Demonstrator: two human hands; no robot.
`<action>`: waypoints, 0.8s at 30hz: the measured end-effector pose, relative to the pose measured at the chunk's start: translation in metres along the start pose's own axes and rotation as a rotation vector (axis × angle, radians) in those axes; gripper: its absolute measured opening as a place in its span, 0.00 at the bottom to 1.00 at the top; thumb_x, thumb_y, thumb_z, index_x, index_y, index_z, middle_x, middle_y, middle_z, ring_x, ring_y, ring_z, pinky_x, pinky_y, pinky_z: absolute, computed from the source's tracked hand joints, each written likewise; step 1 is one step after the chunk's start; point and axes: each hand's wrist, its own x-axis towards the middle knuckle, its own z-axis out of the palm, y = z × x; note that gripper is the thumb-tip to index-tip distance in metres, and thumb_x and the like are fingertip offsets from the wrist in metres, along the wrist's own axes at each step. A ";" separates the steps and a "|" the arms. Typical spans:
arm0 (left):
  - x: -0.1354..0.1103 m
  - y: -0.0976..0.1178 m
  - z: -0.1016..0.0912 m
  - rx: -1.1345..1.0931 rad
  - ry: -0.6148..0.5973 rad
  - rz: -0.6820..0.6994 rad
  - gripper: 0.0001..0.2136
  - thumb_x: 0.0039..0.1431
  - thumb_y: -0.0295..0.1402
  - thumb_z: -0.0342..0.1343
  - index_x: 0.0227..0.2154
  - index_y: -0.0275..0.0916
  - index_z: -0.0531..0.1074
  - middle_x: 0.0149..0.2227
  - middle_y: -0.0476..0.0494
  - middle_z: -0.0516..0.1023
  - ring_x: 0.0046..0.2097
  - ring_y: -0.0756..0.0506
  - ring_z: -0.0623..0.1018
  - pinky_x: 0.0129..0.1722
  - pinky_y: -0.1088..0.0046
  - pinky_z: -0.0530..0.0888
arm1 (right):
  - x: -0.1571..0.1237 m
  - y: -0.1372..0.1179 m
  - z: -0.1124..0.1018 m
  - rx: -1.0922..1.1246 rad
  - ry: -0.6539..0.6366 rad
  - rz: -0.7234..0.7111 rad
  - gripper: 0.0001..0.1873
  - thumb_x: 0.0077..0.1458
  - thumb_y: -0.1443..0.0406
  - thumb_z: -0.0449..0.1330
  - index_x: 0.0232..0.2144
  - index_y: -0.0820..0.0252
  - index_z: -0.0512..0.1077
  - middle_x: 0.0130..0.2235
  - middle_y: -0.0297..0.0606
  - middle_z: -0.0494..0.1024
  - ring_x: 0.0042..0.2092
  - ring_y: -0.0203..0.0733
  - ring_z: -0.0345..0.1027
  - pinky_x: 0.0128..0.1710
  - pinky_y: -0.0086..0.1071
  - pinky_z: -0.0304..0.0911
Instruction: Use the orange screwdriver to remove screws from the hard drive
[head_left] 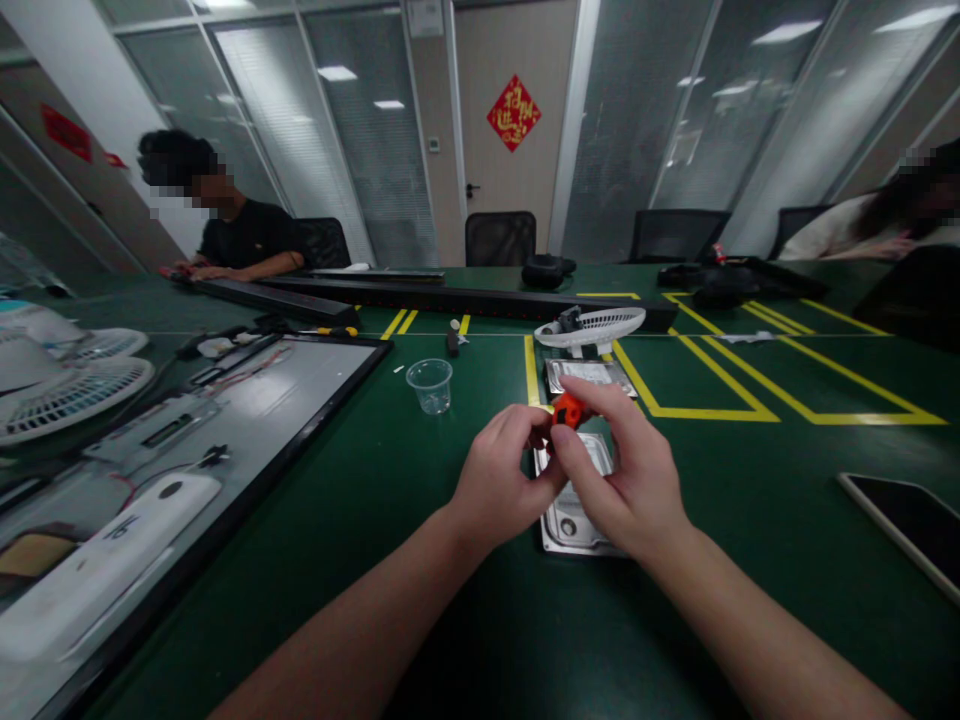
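Note:
Both my hands meet over a silver hard drive (581,538) lying on the green table. My right hand (626,465) pinches an orange-and-black tool handle (568,411) between thumb and fingers. The rest of that tool is hidden by my fingers. Close against it, my left hand (499,480) is closed, its fingertips curled together; what they hold, if anything, is hidden. My hands cover part of the drive. Just beyond them lies a second hard drive (589,374). To the left of my hands stands a clear plastic cup (430,386).
A large dismantled panel (300,385) with a white casing (112,560) spreads along the left, beside white fan parts (75,395). Behind the drives is a white fan grille (592,328). A phone (911,525) lies at right. Two people sit across the table.

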 end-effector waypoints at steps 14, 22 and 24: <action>-0.001 -0.001 0.000 0.029 0.017 -0.010 0.09 0.61 0.26 0.60 0.42 0.41 0.68 0.37 0.47 0.76 0.37 0.47 0.76 0.38 0.71 0.74 | 0.001 -0.001 0.000 -0.030 0.009 0.010 0.22 0.65 0.68 0.64 0.60 0.53 0.72 0.48 0.42 0.80 0.48 0.49 0.75 0.49 0.46 0.73; 0.000 0.001 -0.001 0.022 0.002 -0.004 0.05 0.65 0.27 0.58 0.42 0.41 0.69 0.37 0.46 0.76 0.38 0.46 0.77 0.38 0.69 0.74 | -0.001 -0.001 0.000 0.011 -0.045 0.009 0.25 0.69 0.69 0.57 0.66 0.52 0.68 0.54 0.44 0.81 0.52 0.49 0.76 0.52 0.48 0.74; 0.000 0.001 -0.001 0.026 0.019 -0.009 0.08 0.63 0.27 0.60 0.43 0.41 0.69 0.37 0.46 0.76 0.38 0.46 0.77 0.38 0.69 0.74 | -0.001 0.000 0.000 0.003 -0.033 0.006 0.25 0.68 0.69 0.58 0.65 0.52 0.69 0.52 0.43 0.81 0.51 0.49 0.76 0.51 0.47 0.74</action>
